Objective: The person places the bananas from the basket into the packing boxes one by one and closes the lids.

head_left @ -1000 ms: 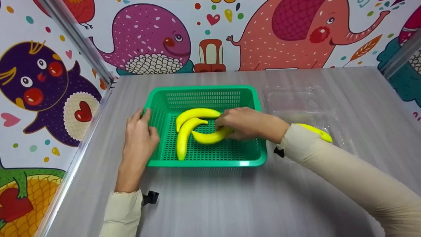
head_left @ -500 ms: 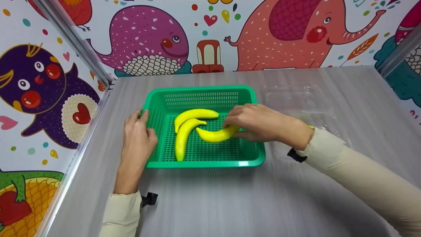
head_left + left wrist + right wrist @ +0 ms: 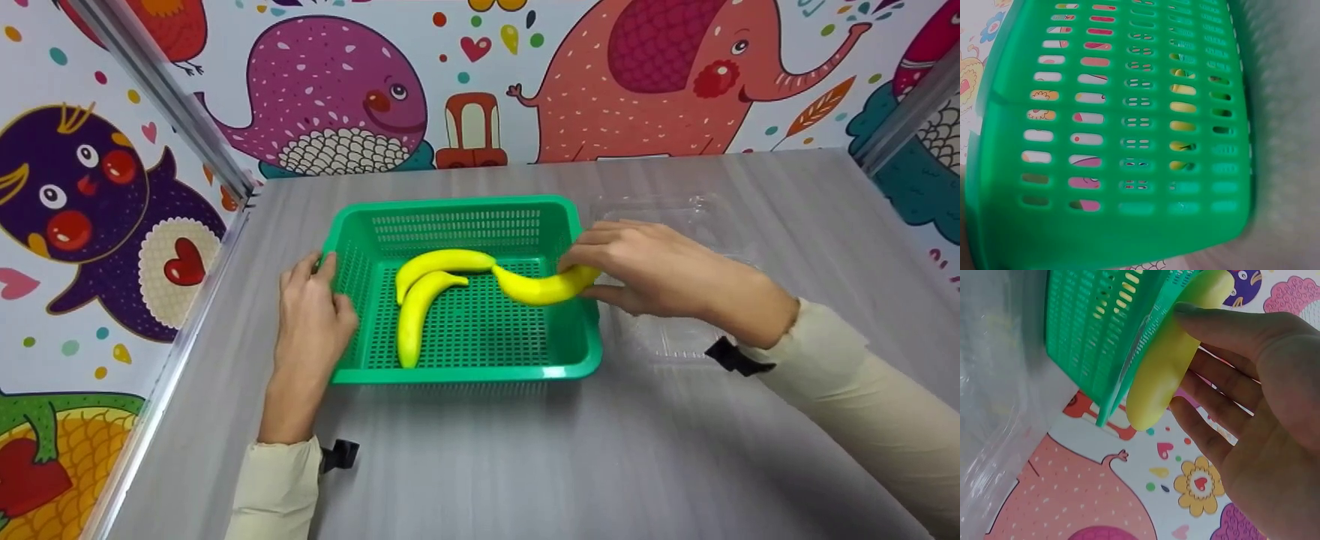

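Note:
My right hand [image 3: 652, 270] pinches a yellow banana [image 3: 540, 289] between thumb and fingers, over the right rim of a green plastic basket [image 3: 465, 374]. In the right wrist view this banana [image 3: 1165, 365] is raised beside the basket's rim, thumb on one side and fingers on the other. My left hand [image 3: 311, 322] holds the left rim of the basket. Two more bananas lie inside: a rear banana [image 3: 450, 262] and a front banana [image 3: 420, 319], touching each other. The left wrist view shows the slotted basket wall [image 3: 1112, 129], with the hand mostly out of sight.
A clear plastic container [image 3: 675, 341] lies open to the right of the basket, partly hidden under my right arm. The grey table [image 3: 480, 465] ends at a patterned wall [image 3: 480, 75] behind and another on the left.
My right hand has lifted the banana from the basket floor and carried it right to the rim. The banana in the clear container is now hidden by the arm. My left hand stays put.

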`<act>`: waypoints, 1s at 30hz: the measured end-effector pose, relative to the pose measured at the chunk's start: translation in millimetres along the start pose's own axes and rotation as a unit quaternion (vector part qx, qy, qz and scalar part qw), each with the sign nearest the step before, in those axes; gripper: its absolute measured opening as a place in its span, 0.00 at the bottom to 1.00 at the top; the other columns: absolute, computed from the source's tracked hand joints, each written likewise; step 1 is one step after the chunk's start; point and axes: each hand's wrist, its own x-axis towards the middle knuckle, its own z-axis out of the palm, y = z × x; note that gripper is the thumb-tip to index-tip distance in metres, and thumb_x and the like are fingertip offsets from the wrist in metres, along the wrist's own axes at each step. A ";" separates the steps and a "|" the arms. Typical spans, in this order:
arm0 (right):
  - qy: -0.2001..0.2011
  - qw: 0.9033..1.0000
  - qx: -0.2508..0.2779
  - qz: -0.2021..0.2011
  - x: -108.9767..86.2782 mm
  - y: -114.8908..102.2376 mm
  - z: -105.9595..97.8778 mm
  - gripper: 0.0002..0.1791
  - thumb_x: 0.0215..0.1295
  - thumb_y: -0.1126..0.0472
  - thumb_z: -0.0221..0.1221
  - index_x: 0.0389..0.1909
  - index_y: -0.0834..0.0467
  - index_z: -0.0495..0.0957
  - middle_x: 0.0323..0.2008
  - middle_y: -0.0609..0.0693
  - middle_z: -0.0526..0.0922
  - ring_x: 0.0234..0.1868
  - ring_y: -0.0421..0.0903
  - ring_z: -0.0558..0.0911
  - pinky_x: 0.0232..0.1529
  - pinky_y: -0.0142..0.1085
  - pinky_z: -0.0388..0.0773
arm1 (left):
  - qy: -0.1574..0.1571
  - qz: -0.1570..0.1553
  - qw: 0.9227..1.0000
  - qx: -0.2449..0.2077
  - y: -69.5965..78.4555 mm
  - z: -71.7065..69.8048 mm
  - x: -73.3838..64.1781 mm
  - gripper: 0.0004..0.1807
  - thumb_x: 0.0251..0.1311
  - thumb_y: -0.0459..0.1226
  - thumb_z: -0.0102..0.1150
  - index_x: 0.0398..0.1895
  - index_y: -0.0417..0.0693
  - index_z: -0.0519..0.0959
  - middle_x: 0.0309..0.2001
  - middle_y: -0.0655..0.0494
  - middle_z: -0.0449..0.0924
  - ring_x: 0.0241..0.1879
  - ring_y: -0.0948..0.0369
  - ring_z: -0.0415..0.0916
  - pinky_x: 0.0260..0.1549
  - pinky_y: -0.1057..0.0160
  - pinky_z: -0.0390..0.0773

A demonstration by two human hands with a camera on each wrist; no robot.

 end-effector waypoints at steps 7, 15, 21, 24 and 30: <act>0.009 0.999 0.002 0.038 -26.0 9.8 -0.6 0.25 0.56 0.60 0.81 0.56 0.54 0.89 0.50 0.50 0.91 0.53 0.50 0.87 0.52 0.50 0.91 | -0.010 -0.005 1.000 0.001 -0.1 -0.8 0.0 0.30 0.66 0.21 0.47 0.73 0.23 0.72 0.73 0.21 0.70 0.70 0.28 0.67 0.71 0.34 0.72; 0.016 0.997 0.027 0.071 -52.3 26.3 2.0 0.26 0.55 0.60 0.82 0.57 0.51 0.89 0.52 0.48 0.90 0.52 0.49 0.88 0.49 0.51 0.92 | -0.017 -0.010 1.000 0.004 -0.9 -1.4 -0.4 0.30 0.67 0.22 0.46 0.74 0.24 0.71 0.73 0.21 0.69 0.70 0.28 0.67 0.72 0.34 0.71; 0.019 0.994 0.042 0.096 -69.1 37.9 6.7 0.25 0.56 0.58 0.82 0.56 0.50 0.90 0.52 0.46 0.91 0.51 0.47 0.88 0.49 0.50 0.92 | -0.017 -0.012 1.000 0.004 -0.1 -1.8 -0.6 0.30 0.67 0.21 0.46 0.74 0.24 0.71 0.73 0.21 0.69 0.71 0.28 0.67 0.73 0.34 0.71; 0.015 0.992 0.042 0.114 -78.8 43.0 9.0 0.24 0.57 0.58 0.81 0.56 0.50 0.90 0.52 0.45 0.92 0.50 0.46 0.88 0.47 0.49 0.92 | -0.019 -0.012 1.000 0.003 0.3 -1.7 -0.4 0.30 0.67 0.22 0.46 0.74 0.24 0.71 0.74 0.21 0.69 0.71 0.28 0.66 0.73 0.34 0.71; -0.010 0.988 0.043 0.150 -95.3 51.6 10.3 0.25 0.57 0.60 0.81 0.57 0.51 0.90 0.52 0.47 0.92 0.51 0.48 0.87 0.48 0.51 0.92 | -0.018 -0.009 1.000 0.004 -0.2 -1.9 -0.7 0.30 0.67 0.21 0.46 0.74 0.23 0.71 0.74 0.21 0.69 0.69 0.28 0.67 0.72 0.34 0.72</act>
